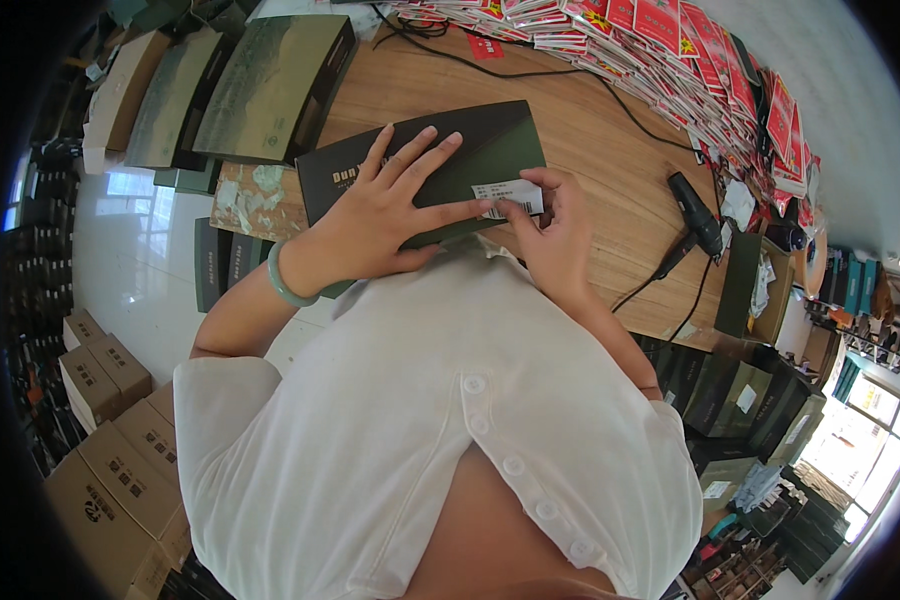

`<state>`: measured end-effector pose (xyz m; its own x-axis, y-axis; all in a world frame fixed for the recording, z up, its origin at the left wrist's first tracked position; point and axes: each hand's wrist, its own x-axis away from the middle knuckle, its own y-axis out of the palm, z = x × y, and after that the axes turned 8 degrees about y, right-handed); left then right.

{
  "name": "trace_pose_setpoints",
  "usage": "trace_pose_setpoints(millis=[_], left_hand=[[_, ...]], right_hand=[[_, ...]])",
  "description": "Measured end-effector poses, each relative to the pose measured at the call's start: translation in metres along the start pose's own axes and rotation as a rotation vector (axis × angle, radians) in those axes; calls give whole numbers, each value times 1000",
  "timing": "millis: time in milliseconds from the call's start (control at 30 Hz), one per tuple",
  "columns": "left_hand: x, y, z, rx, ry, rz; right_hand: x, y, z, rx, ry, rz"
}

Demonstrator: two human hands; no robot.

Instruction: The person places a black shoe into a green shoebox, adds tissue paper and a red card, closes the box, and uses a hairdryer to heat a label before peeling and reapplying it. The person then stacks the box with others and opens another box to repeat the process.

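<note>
A dark green and black box [505,140] lies at the near edge of the wooden table, in front of my body. My left hand [395,205] rests on its top with the fingers spread, the index finger reaching to a white label. That printed barcode label [515,190] lies at the box's right end. My right hand [555,225] pinches the label's right edge between thumb and fingers. Whether the whole label touches the box, I cannot tell. A pale green bangle circles my left wrist.
A black hair dryer [695,215] lies right on the wooden table [610,190], its cord beside it. Red-and-white packets [610,50] pile along the far edge. Green shoebox-like boxes [270,85] stand at the left. An opened box [755,290] sits right; brown cartons [120,490] stack at lower left.
</note>
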<state>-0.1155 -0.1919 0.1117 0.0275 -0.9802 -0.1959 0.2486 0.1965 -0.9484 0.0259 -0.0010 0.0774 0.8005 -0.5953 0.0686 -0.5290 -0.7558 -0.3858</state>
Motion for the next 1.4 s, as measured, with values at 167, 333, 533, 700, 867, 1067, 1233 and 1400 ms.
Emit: trace_pose_setpoints(millis=[167,333,533,700,867,1067,1233,1400], left_hand=[[-2,2,2,-31,1,-16],[-3,3,2,-31,-3,-33],[-3,3,2,-32,12,-26],[-4,9,8,-104,61,14],[2,25,15,-243,121,4],[-3,22,19,-330,60,7],[-2,18,20,-294,-30,-25],[-2,21,19,-334,105,0]], right_hand=[[0,0,2,0,1,-6],[2,2,2,19,-9,21],[1,4,4,52,-74,18],[0,0,1,185,-185,41],[-3,-5,-13,213,-222,15],[-3,-11,-32,232,-189,-51],[-8,-13,-48,254,-104,-107],[-13,-16,-52,287,-83,-137]])
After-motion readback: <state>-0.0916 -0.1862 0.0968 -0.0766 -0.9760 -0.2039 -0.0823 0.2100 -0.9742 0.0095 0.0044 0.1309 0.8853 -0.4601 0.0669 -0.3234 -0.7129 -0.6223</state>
